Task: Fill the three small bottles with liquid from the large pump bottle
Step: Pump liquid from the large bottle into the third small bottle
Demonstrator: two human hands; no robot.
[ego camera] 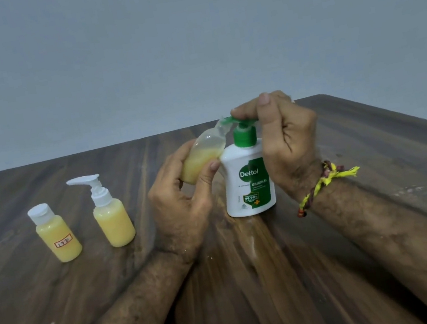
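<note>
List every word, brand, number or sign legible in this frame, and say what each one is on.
"Dettol": white on the green label of the large pump bottle.
"ORIGINAL": same label, below the brand.
"99.9%": on the label's green shield; the small lines around it are too blurred to read.
Handwritten red marks, perhaps "17D": on the white sticker of the flip-cap bottle; not surely legible.
The other two small bottles show no text.

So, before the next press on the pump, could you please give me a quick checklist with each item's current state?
1. Small bottle mouth at the green nozzle: ok.
2. Left hand grips that bottle: ok.
3. Right hand fingers on the pump head: ok.
4. Dettol bottle upright on the table: ok.
5. Room left in the tilted bottle: ok, partly filled.
6. Liquid left in the Dettol bottle: cannot tell, opaque.
</note>
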